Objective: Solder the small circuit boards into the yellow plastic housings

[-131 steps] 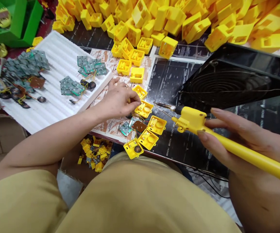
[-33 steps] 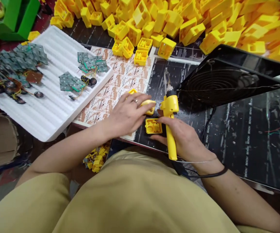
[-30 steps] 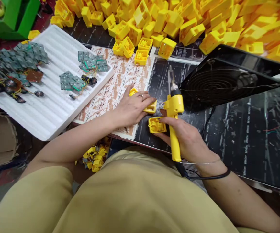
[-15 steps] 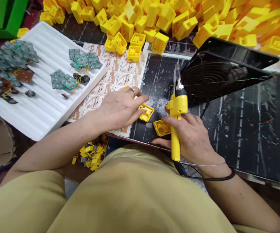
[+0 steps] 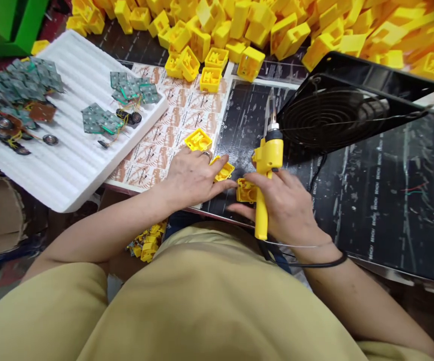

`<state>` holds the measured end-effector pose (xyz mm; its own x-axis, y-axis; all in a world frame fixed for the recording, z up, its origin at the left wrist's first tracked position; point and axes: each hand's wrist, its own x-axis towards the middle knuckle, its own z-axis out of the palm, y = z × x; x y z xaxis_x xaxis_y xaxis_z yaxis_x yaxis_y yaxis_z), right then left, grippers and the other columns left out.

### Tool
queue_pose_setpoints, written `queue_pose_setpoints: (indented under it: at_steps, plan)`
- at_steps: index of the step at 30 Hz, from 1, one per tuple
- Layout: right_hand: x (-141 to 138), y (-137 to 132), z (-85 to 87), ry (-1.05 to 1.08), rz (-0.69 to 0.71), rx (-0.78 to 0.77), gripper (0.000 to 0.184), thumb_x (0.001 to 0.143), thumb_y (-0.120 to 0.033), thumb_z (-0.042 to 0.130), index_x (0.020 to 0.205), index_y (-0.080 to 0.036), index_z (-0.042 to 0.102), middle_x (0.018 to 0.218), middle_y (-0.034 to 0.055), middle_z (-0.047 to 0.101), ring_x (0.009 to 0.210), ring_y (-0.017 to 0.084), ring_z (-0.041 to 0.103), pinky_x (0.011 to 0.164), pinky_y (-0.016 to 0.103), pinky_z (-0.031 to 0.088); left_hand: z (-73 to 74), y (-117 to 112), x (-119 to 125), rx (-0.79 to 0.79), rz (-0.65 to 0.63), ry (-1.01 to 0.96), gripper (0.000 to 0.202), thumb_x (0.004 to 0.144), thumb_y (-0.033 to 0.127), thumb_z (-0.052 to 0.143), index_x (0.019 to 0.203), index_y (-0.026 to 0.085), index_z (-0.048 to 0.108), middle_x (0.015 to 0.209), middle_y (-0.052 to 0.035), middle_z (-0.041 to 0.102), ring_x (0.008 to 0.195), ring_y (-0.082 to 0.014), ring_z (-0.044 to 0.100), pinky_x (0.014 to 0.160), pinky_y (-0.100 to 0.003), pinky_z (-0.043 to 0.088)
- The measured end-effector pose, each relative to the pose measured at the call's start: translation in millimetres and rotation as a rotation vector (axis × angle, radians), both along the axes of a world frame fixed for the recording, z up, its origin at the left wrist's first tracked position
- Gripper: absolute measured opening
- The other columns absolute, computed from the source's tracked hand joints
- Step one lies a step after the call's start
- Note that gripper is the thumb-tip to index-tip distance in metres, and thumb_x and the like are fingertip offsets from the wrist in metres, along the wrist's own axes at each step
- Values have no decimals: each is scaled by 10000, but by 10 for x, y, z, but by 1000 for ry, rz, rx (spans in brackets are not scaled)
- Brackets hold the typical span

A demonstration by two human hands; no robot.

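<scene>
My right hand [image 5: 286, 205] is closed around a yellow soldering iron [image 5: 265, 165], its tip pointing away toward the fan. The same hand's fingers also touch a small yellow plastic housing [image 5: 245, 189] on the black mat. My left hand [image 5: 192, 178] lies over the table edge with its fingers pinching a second yellow housing [image 5: 222, 170]. A third yellow housing [image 5: 198, 140] sits open just beyond my left hand on the printed paper.
A black fan [image 5: 337, 113] lies tilted at the right. A large heap of yellow housings [image 5: 277, 27] fills the back. A white foam tray [image 5: 74, 125] at left carries green circuit boards [image 5: 130, 93] with wires and speakers. Green bins [image 5: 9, 22] stand far left.
Both hands drew closer together near the table edge. My left hand now pinches the housing it reached toward; the right hand's housing and the iron shifted slightly left.
</scene>
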<state>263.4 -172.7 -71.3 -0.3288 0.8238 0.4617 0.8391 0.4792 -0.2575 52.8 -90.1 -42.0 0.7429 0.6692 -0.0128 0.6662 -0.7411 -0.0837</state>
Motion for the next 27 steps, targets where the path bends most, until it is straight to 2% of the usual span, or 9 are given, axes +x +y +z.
queue_pose_setpoints:
  at_steps: [5,7,10,12,14,17,21,25,27]
  plan:
    - [23,10,-50,153,180,-120,335,945,-169,561,1263,-235,482,1047,66,672,954,209,674,781,313,564,30,54,-85,-81,-35,-74,508,1050,422,327,1414,166,571,977,-129,733,922,-261,687,785,-369,513]
    - [81,0,-42,193,238,-173,357,945,-146,544,1282,-241,473,1079,61,675,992,199,687,801,302,578,33,196,-187,-43,20,-163,486,1030,389,374,1441,188,538,1153,-133,711,1064,-272,661,909,-408,517]
    - [107,-6,-52,244,239,-211,406,950,-146,552,1330,-242,446,1130,73,672,1071,209,684,839,310,588,-1,483,-334,-126,32,-234,558,986,417,485,1497,197,462,1508,-150,524,1367,-302,507,1112,-460,431]
    - [82,4,-69,268,222,-214,420,959,-159,560,1349,-242,430,1159,83,669,1109,213,676,851,310,590,-22,623,-395,-264,-27,-206,562,970,380,525,1494,188,464,1583,-151,442,1420,-297,466,1149,-449,403]
    - [48,21,-77,272,215,-210,430,966,-168,561,1366,-245,422,1203,93,662,1131,216,668,868,319,590,-4,660,-436,-328,-68,-151,528,957,362,561,1447,171,523,1517,-160,519,1345,-298,540,1114,-438,434]
    - [8,70,-82,257,214,-176,462,958,-224,613,1383,-239,432,1263,124,639,1128,251,661,906,384,585,91,544,-476,-316,-120,-31,575,923,474,635,1409,173,569,1321,-167,654,1128,-294,650,973,-405,506]
    - [-59,191,-129,192,209,-85,495,937,-402,677,1353,-217,482,1155,125,667,1035,288,676,890,440,582,184,341,-415,-341,-150,66,654,907,515,663,1463,207,509,1257,-148,667,1022,-255,660,811,-326,523]
    - [-61,262,-121,153,257,-88,341,1001,-272,562,1335,-230,510,1018,74,695,851,216,699,705,322,581,150,164,-214,-354,-122,94,538,931,526,620,1361,203,591,1207,-122,681,1036,-255,661,769,-318,522]
    - [28,237,-71,129,296,-108,322,1002,-272,560,1320,-231,531,1048,76,703,847,205,708,684,302,580,119,75,-142,-353,-109,59,610,942,600,560,1391,189,567,1243,-131,674,1081,-261,655,782,-326,533]
